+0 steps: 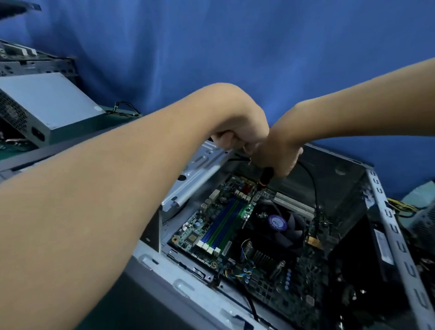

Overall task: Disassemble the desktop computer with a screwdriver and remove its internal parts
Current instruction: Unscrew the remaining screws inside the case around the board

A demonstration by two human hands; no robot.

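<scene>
Black-handled screwdriver (266,176), orange collar, gripped in right hand (279,160); points down and leftward at far edge of green motherboard (194,227), flat inside open grey computer case (188,286) just beneath both hands. Left hand (236,137) curled tight beside right, over case's far wall; cannot tell whether anything held.

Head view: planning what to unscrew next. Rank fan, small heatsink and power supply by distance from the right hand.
1. Fan, just below the right hand, inside the case.
2. Small heatsink, beyond the fan, nearer the camera.
3. Power supply, outside the case, far left.
</scene>
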